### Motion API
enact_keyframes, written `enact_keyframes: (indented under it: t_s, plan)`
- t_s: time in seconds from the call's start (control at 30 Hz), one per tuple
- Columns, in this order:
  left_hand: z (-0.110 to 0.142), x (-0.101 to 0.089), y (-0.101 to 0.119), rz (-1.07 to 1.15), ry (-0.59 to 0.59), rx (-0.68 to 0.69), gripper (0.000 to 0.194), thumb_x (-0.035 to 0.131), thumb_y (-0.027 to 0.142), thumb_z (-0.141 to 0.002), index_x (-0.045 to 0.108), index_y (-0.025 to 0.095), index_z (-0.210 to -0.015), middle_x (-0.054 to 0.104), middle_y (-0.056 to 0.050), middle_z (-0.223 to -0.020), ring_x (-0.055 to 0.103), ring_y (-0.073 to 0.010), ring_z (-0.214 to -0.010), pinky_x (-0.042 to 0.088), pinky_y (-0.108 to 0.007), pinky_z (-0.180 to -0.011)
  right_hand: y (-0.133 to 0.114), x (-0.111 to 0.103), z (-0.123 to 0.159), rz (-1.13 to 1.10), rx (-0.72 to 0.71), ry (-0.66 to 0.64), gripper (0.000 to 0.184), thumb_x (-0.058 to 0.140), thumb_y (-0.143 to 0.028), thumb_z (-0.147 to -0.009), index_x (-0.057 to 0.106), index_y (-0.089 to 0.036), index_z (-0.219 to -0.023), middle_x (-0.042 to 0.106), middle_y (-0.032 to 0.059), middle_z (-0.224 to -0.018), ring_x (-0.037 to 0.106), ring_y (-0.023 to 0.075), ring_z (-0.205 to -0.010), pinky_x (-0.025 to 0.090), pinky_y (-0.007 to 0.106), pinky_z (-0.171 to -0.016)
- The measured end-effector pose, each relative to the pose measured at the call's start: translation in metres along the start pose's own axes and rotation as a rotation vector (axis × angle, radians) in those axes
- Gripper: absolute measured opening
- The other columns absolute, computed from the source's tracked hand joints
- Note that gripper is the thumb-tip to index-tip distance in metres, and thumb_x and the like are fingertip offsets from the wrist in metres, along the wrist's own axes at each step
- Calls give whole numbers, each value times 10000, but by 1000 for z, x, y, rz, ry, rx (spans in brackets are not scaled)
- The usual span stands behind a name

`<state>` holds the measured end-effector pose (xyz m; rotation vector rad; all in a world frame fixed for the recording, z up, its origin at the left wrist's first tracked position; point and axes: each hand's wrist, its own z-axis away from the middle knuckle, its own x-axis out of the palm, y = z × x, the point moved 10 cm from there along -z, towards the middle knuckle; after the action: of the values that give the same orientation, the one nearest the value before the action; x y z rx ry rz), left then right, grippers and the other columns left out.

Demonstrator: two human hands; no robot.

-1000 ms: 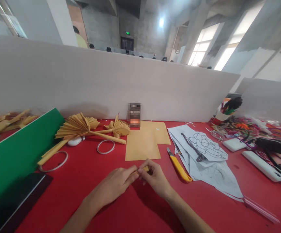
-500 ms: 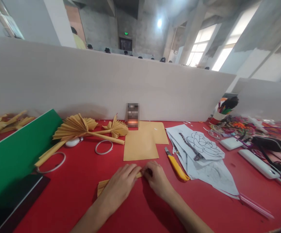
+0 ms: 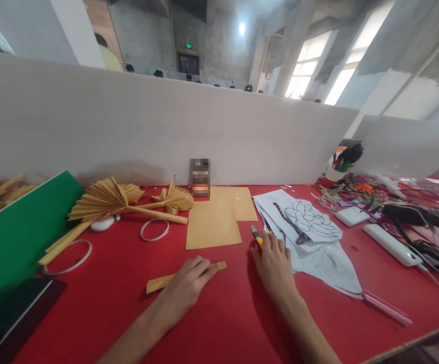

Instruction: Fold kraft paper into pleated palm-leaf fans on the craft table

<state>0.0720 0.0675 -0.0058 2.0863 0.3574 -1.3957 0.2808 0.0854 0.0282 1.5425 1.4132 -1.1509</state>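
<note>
My left hand (image 3: 189,278) lies flat, fingers stretched, pressing a folded tan paper strip (image 3: 158,283) onto the red table (image 3: 120,303). My right hand (image 3: 274,263) rests over a yellow utility knife (image 3: 256,236), whose handle it hides; only the knife's tip shows past the fingers. The fingers curve down onto the knife, and whether they grip it is unclear. A tan paper sheet (image 3: 213,220) lies just beyond both hands.
Folded tan paper fans (image 3: 109,199) and two white rings (image 3: 154,230) lie at back left beside a green board (image 3: 18,237). White sheets with a flower drawing (image 3: 310,222) sit right of the knife. White devices, cables and craft clutter (image 3: 393,217) fill the far right. A partition (image 3: 166,126) closes the back.
My right hand left the paper strip and moved right onto the yellow knife. The left hand stayed on the strip, flattening over it. The view shifted slightly.
</note>
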Motion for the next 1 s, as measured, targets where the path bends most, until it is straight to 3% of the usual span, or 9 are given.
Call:
enact_keyframes:
  t_s: [0.07,0.17,0.3,0.4,0.47,0.57,0.67,0.83,1.0]
  plan:
    - [-1,1,0,1,-9,3,635,392,-24,-1007,417,283,-1562,632,-54,-1105,562,-228,-1010,536,-410,-944,16,7,-3,114,47,-76,424,522,-260,-1044,489,-92,-1432,644,199,-1251,605,345,-1146,445,456,-926]
    - [-2,-1,0,-2,5,1,635,381,-24,-1011,423,302,-1555,631,-41,-1081,566,-215,-987,537,-389,-935,18,9,-2,95,9,-134,325,433,-149,-1052,543,-87,-1351,675,187,-1161,661,317,-1061,472,416,-879]
    - [0,-1,-1,-44,44,7,562,391,10,-1023,492,288,-1501,645,-41,-1085,583,-215,-1004,530,-401,-970,-1,0,22,-305,-43,-159,343,292,-154,-1080,537,-173,-1319,711,106,-1032,712,213,-821,492,279,-678]
    - [0,0,-1,-62,50,8,520,405,18,-1022,525,255,-1469,652,-49,-1096,583,-218,-1007,525,-405,-983,-24,0,48,-472,-52,-186,373,278,-184,-1091,478,-183,-1406,751,96,-1042,750,216,-884,494,255,-659]
    - [-1,-1,0,-70,52,11,529,411,7,-1013,525,248,-1469,654,-48,-1081,579,-218,-990,527,-395,-972,-39,7,64,-421,-29,-243,341,372,-201,-1082,496,-194,-1399,772,89,-1034,765,223,-866,468,246,-620]
    - [-3,-2,2,-94,49,12,510,421,15,-1015,530,234,-1463,652,-45,-1037,572,-222,-955,533,-384,-932,-54,23,79,-277,43,-380,237,420,-113,-1047,597,-211,-1172,777,44,-877,760,208,-695,352,245,-501]
    - [-4,-1,4,-125,42,7,445,432,38,-1024,555,192,-1423,649,-52,-1013,565,-231,-927,540,-385,-882,-64,26,85,-200,49,-424,201,406,-109,-1058,579,-211,-1065,752,21,-760,754,211,-627,272,266,-453]
    - [-3,1,5,-150,39,-18,440,433,24,-1016,546,172,-1415,649,-58,-1051,567,-240,-948,529,-398,-899,-73,24,87,-100,2,-417,181,423,-93,-1043,554,-215,-1070,737,10,-731,767,216,-629,281,251,-438]
    - [-2,6,6,-152,18,-20,485,423,-20,-985,525,148,-1429,655,-67,-1087,569,-253,-970,517,-425,-939,-77,30,91,40,-23,-416,303,457,7,-968,553,-190,-1177,750,38,-787,772,211,-639,377,216,-467]
